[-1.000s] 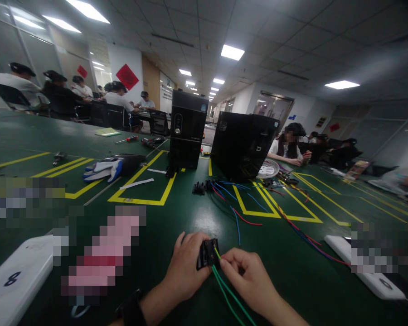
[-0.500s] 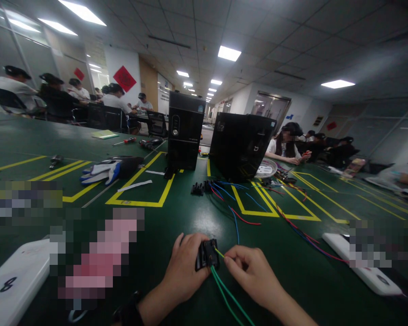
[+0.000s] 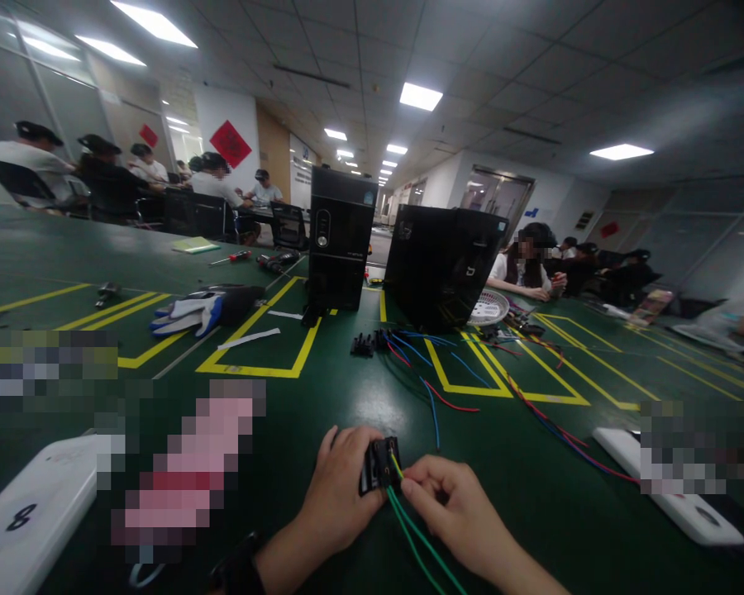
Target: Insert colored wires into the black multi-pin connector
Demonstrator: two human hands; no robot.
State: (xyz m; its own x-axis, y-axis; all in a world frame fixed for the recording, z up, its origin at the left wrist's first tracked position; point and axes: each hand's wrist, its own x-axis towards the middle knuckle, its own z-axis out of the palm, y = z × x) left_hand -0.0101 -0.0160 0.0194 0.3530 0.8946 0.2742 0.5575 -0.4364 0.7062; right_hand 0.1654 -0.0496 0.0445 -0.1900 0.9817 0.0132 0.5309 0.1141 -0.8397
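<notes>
My left hand is closed around a small black terminal block just above the green table. Pinched between the thumb and forefinger of my right hand is a yellow-green wire, whose far end meets the block's right side. How deep the end sits I cannot tell. Green wires hang from the block's lower edge toward me. Beyond my hands lie more black terminal blocks, with a blue wire and a red wire trailing beside them.
Two black computer cases stand at the back of the table. Work gloves and a screwdriver lie left. White devices flank me, one at left and one at right. A person sits across at right.
My right fingers have shifted slightly left and down, closer to the terminal block, and the yellow-green wire now slopes more steeply. My left hand keeps its hold on the block.
</notes>
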